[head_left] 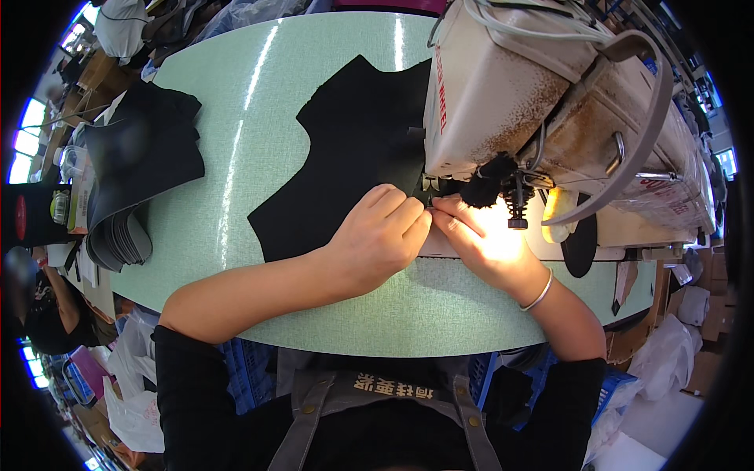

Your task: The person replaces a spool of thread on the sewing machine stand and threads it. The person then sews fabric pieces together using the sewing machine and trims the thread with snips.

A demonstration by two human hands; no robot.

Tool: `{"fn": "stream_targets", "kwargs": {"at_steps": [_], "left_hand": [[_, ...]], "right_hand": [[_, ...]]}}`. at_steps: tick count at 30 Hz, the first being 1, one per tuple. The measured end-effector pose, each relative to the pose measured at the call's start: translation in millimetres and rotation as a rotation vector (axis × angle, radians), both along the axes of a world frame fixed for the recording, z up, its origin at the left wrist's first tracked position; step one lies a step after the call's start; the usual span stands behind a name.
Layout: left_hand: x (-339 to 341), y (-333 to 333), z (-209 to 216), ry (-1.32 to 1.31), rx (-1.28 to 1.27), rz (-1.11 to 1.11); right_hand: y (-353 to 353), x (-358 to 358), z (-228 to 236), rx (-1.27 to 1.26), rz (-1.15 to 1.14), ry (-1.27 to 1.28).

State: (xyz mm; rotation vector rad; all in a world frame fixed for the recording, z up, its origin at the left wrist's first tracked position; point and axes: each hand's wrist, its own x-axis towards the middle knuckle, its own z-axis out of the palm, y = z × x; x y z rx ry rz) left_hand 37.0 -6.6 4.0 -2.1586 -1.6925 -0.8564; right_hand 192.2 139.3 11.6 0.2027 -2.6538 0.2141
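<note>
A large black fabric piece [345, 133] with curved cutouts lies flat on the pale green table, its right side running under the head of a sewing machine [503, 94]. My left hand [381, 235] is closed in a fist over the fabric's near right edge, fingertips curled in by the needle area. Close against it, my right hand [487, 243] pinches at the same edge just below the presser foot [430, 184]. The machine's lamp washes out part of my right hand. What lies between the fingertips is mostly hidden.
Dark fabric sheets [145, 149] hang over the table's left side, above a stack of curved dark pieces [119, 239]. A rounded black piece [580, 245] rests right of my right hand. The grey curved lever [656, 102] arches over the machine. Another person [59, 298] sits far left.
</note>
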Motion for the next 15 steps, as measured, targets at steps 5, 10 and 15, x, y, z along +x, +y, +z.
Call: {"fn": "stream_targets", "kwargs": {"at_steps": [5,10,15], "left_hand": [[-5,-1,3,-0.104,-0.087,0.016],[-14,11,9,-0.466,-0.044,0.12],[-28,19,18,-0.632,-0.21,0.133]], "right_hand": [[1,-1,0,-0.021,0.002,-0.004],[4,1,1,0.028,0.008,0.014],[3,1,13,0.071,-0.004,-0.072]]}}
